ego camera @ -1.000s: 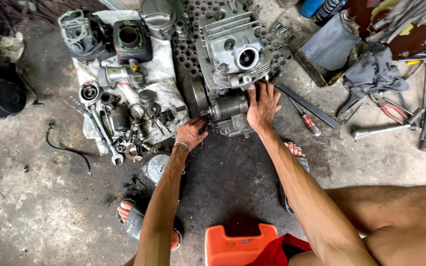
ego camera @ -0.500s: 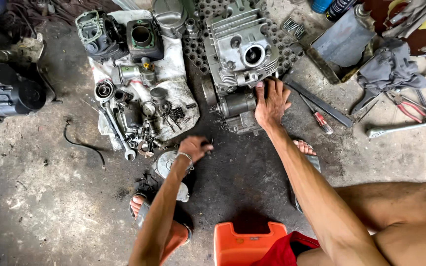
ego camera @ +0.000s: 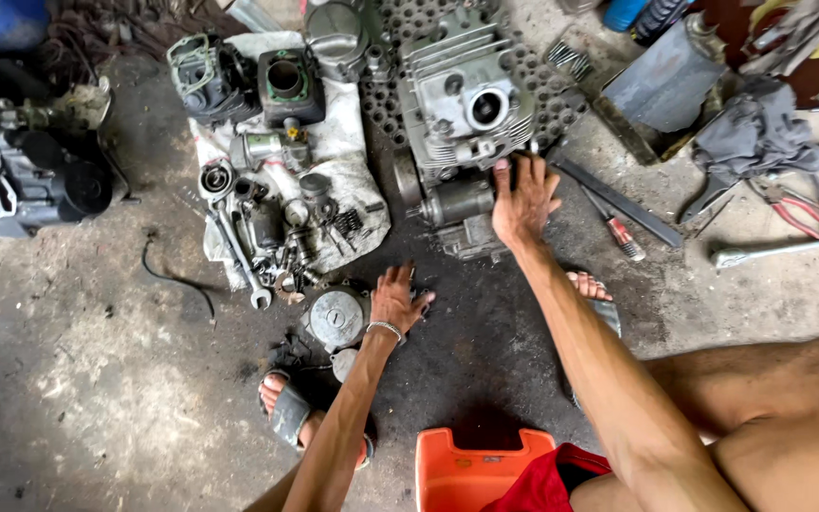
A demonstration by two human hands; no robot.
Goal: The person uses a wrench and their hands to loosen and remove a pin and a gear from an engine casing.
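Nearest the camera there's an orange plastic stool [ego camera: 471, 469] on the oily concrete floor [ego camera: 97, 398], and just past it the left hand [ego camera: 398, 299] is down low with fingers loosely spread, gripping nothing, right beside a round grey engine cover [ego camera: 336, 318] lying flat. A bit farther and to the right, the right hand [ego camera: 521, 197] is pressed open-palmed, fingers splayed, against the near side of the big grey engine block [ego camera: 462, 123], which sits in the far middle. Left of it a dirty white cloth [ego camera: 343, 142] holds loose parts, including a wrench [ego camera: 239, 261], and red-handled pliers [ego camera: 793, 209] lie far right.
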